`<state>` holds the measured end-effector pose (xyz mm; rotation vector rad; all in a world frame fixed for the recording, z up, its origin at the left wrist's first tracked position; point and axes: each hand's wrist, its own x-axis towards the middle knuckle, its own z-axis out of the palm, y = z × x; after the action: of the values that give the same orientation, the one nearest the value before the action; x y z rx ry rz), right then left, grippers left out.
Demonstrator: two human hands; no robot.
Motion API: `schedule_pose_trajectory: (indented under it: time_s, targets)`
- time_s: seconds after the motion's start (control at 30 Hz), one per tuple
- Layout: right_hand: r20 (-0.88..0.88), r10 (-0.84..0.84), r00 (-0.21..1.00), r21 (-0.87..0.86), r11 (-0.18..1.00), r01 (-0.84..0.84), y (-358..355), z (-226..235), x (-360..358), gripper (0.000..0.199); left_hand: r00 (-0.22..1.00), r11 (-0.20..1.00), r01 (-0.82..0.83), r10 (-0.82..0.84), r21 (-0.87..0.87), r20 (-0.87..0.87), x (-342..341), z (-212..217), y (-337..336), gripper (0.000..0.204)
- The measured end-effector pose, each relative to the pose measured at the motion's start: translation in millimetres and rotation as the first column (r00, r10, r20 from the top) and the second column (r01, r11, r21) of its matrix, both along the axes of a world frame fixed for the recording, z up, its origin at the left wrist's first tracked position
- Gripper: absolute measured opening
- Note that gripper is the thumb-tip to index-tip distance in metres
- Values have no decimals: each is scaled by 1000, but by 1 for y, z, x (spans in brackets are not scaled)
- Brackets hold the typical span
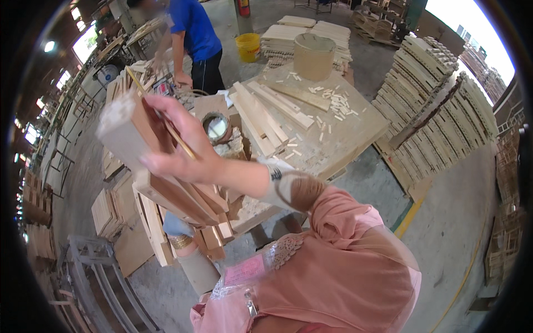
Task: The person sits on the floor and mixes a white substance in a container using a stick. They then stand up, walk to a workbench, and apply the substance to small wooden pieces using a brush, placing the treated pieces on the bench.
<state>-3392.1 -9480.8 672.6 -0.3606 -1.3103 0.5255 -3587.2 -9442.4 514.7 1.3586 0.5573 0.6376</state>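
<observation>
My right hand (186, 136) is raised on the left side, closed around the edge of a thick wooden piece (119, 133) with a pale, rough end. A thin wooden stick (180, 141), like a brush handle or pencil, runs between its fingers. Below, several more wooden pieces (180, 202) lie bundled at a slant. Behind them is my left hand (175, 225), with something blue at it and its fingers hidden. Just right of my right hand stands an open round pot (216, 127) with whitish stuff inside.
The worktable (327, 141) bears wooden slats (258, 119), small dowels (340, 104) and a round tan container (314, 58). A person in blue (194, 33) leans over at the far left. Stacked wooden parts (427, 105) stand right; a grey metal frame (105, 277) stands lower left.
</observation>
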Motion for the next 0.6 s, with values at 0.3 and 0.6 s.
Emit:
schedule_pose_trajectory:
  time_s: [0.3, 0.6]
  targets:
    - [-25, -81, 996, -128, 989, 77, 74, 0, -39, 62, 803, 976, -131, 207, -173, 559, 45, 23, -66, 101]
    - [271, -420, 866, -345, 798, 495, 42, -60, 112, 30, 483, 877, -110, 458, -467, 746, 32, 31, -50, 87]
